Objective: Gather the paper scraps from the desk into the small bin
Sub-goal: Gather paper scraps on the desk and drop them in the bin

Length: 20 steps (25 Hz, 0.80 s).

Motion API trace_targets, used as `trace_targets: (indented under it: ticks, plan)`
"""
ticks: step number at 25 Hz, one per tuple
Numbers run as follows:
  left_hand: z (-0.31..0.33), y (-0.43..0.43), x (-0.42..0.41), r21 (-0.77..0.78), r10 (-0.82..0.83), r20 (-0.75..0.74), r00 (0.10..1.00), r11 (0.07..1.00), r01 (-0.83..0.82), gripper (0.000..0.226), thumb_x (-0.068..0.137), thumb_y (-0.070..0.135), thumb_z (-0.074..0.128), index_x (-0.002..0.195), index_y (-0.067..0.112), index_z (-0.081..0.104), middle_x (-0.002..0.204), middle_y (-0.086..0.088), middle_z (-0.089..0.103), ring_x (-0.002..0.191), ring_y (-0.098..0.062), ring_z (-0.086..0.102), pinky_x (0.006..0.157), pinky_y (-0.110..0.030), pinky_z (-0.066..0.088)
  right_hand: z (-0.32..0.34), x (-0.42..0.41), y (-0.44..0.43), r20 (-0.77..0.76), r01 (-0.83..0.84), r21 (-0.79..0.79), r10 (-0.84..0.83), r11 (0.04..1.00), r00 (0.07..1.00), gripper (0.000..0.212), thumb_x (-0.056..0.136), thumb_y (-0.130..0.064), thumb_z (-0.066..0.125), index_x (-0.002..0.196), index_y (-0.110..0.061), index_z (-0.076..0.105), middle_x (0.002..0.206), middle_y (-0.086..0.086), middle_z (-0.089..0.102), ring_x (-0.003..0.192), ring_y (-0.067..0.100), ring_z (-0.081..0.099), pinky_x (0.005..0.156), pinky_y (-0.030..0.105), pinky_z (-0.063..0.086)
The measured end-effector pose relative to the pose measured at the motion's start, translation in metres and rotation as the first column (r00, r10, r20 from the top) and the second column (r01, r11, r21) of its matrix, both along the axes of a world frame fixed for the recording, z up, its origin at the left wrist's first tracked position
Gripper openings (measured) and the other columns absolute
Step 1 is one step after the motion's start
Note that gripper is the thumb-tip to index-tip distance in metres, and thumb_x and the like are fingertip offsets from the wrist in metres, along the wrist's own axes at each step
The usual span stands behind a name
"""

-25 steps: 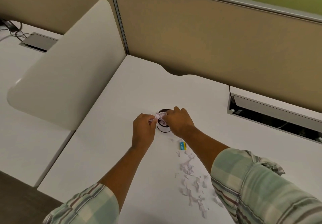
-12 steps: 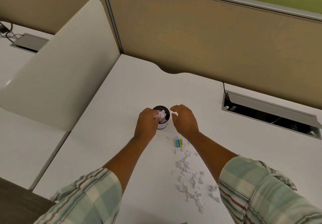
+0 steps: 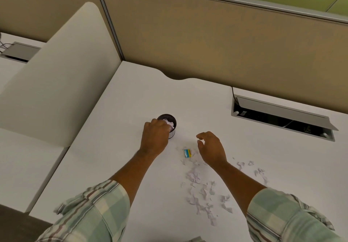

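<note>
Two bare hands work over a white desk (image 3: 131,94), and the scene reads like this from the left. A pale curved divider panel (image 3: 56,76) rises along the desk's left edge. Next comes the left hand (image 3: 155,140), curled at the near rim of the small bin (image 3: 172,128), a dark round cup standing upright on the desk. The fingers are bunched over crumpled white paper (image 3: 169,124) at the bin's mouth, though I cannot tell whether they grip it or only press on it. Just right of the bin lies a small blue and yellow item (image 3: 187,153), flat on the desk. Beside it, the right hand (image 3: 211,148) hovers with its fingers loosely spread and slightly curled, holding nothing. Below and to the right of that hand, many paper scraps (image 3: 201,191) lie scattered across the desk, well apart from the bin. Farthest right, an open cable tray (image 3: 282,117) is set into the desk surface.
</note>
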<state>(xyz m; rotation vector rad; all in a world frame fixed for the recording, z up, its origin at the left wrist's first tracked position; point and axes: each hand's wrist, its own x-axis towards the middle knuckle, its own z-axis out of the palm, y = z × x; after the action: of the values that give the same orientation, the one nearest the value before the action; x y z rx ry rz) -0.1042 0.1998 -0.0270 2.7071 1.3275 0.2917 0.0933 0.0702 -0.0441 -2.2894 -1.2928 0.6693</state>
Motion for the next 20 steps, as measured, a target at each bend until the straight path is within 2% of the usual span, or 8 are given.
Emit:
trace_targets:
  ticks: [3, 6, 8, 12, 14, 17, 18, 20]
  plan:
    - [-0.006, -0.007, -0.001, 0.013, -0.031, -0.224, 0.974, 0.999, 0.035, 0.026, 0.091, 0.031, 0.061, 0.116, 0.031, 0.069, 0.112, 0.005, 0.073, 0.104, -0.024, 0.061, 0.085, -0.043, 0.038, -0.002, 0.005, -0.02, 0.013, 0.005, -0.026, -0.005, 1.0, 1.0, 0.024, 0.1, -0.022, 0.056, 0.12, -0.022, 0.068, 0.121, -0.003, 0.066, 0.111, 0.016, 0.063, 0.1, 0.029, 0.051]
    - [-0.012, -0.006, 0.002, -0.114, 0.024, -0.293, 0.956, 0.992, -0.059, 0.045, 0.1, 0.051, 0.038, 0.135, 0.028, 0.056, 0.139, 0.0, 0.061, 0.13, -0.025, 0.05, 0.105, -0.05, 0.027, -0.002, 0.011, -0.037, 0.024, 0.017, -0.043, -0.016, 0.999, 1.0, 0.024, 0.1, -0.023, 0.056, 0.121, -0.022, 0.068, 0.121, -0.003, 0.067, 0.11, 0.015, 0.063, 0.1, 0.029, 0.051]
    - [-0.014, -0.001, 0.006, -0.161, 0.003, -0.332, 0.943, 0.985, -0.06, 0.048, 0.1, 0.052, 0.036, 0.138, 0.027, 0.053, 0.143, 0.0, 0.058, 0.135, -0.024, 0.044, 0.11, -0.051, 0.021, -0.003, 0.014, -0.047, 0.039, 0.013, -0.063, -0.011, 0.998, 0.999, 0.025, 0.1, -0.023, 0.055, 0.121, -0.022, 0.068, 0.121, -0.002, 0.067, 0.11, 0.016, 0.064, 0.099, 0.028, 0.051]
    - [-0.003, 0.003, 0.011, -0.104, 0.026, -0.331, 0.943, 0.993, -0.064, 0.027, 0.096, 0.032, 0.053, 0.119, 0.028, 0.066, 0.115, 0.004, 0.069, 0.117, -0.021, 0.053, 0.099, -0.043, 0.03, -0.004, 0.019, -0.065, 0.035, 0.023, -0.11, -0.019, 0.994, 0.999, 0.024, 0.101, -0.024, 0.054, 0.122, -0.021, 0.067, 0.126, -0.001, 0.066, 0.113, 0.017, 0.063, 0.102, 0.03, 0.05]
    - [0.003, -0.001, 0.01, -0.048, 0.058, -0.248, 0.967, 0.996, -0.072, 0.016, 0.092, 0.032, 0.062, 0.102, 0.024, 0.072, 0.099, 0.003, 0.072, 0.101, -0.021, 0.059, 0.087, -0.038, 0.034, -0.004, 0.021, -0.071, 0.025, 0.03, -0.13, -0.027, 0.991, 0.999, 0.024, 0.102, -0.024, 0.054, 0.122, -0.021, 0.067, 0.127, 0.0, 0.065, 0.115, 0.018, 0.062, 0.102, 0.03, 0.049]
    - [0.009, -0.013, 0.005, -0.028, 0.081, -0.104, 0.991, 0.996, -0.084, 0.02, 0.084, 0.032, 0.075, 0.1, 0.019, 0.073, 0.096, -0.004, 0.073, 0.094, -0.026, 0.064, 0.081, -0.039, 0.043, -0.004, 0.022, -0.073, 0.014, 0.014, -0.147, -0.012, 0.989, 1.0, 0.026, 0.101, -0.023, 0.053, 0.124, -0.021, 0.066, 0.13, 0.0, 0.062, 0.118, 0.019, 0.06, 0.104, 0.03, 0.047]
    - [0.009, -0.021, 0.005, 0.005, 0.042, -0.031, 0.999, 0.999, -0.042, 0.02, 0.083, 0.029, 0.079, 0.097, 0.015, 0.073, 0.092, -0.007, 0.071, 0.09, -0.028, 0.065, 0.078, -0.04, 0.048, -0.005, 0.02, -0.072, 0.012, 0.005, -0.155, -0.003, 0.988, 1.0, 0.026, 0.101, -0.022, 0.053, 0.125, -0.021, 0.065, 0.132, 0.0, 0.061, 0.12, 0.019, 0.059, 0.106, 0.03, 0.047]
    - [0.003, -0.041, 0.006, 0.143, -0.186, 0.023, 0.982, 0.973, 0.181, 0.015, 0.08, 0.019, 0.083, 0.083, 0.012, 0.07, 0.08, -0.008, 0.066, 0.08, -0.028, 0.063, 0.07, -0.038, 0.053, -0.007, 0.017, -0.068, 0.013, -0.025, -0.183, 0.028, 0.983, 1.0, 0.03, 0.101, -0.022, 0.054, 0.13, -0.021, 0.061, 0.138, 0.0, 0.058, 0.125, 0.02, 0.056, 0.109, 0.03, 0.044]
